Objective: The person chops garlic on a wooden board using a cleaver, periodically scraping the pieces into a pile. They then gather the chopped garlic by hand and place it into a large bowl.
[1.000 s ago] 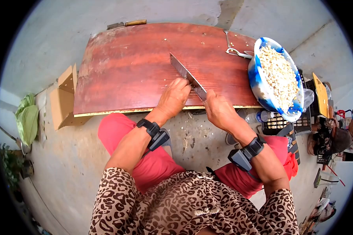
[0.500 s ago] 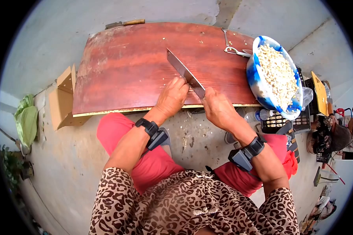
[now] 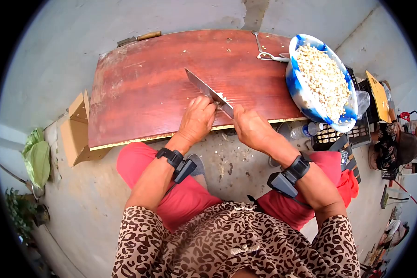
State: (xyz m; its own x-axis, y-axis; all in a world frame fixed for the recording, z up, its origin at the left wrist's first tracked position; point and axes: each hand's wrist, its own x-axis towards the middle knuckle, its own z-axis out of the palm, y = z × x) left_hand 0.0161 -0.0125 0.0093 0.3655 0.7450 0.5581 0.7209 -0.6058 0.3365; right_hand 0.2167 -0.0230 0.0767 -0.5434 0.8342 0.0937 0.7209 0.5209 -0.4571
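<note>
My right hand [image 3: 253,127] is wrapped around the handle end of a wide-bladed kitchen knife [image 3: 203,86], whose blade slants up and to the left over the red-brown wooden table [image 3: 139,88]. Close against the near side of the blade, my left hand [image 3: 198,118] has its fingers curled down on the tabletop. Whatever they pinch is hidden under the fingertips. A few small white chopped pieces [image 3: 221,96] lie just past the blade. At the table's right end stands a blue-and-white basin [image 3: 293,79] heaped with small pale chopped bits [image 3: 323,81].
A white-handled peeler [image 3: 269,57] and a fork [image 3: 257,41] lie left of the basin. At the far edge rests a wooden-handled tool [image 3: 148,35]. A cardboard box [image 3: 75,136] stands by the left end, and a black crate [image 3: 331,139] sits below the basin.
The knife blade has come down flatter beside my left fingers, and white pieces now show beyond it. The whole view has shifted slightly. Both hands keep their grip.
</note>
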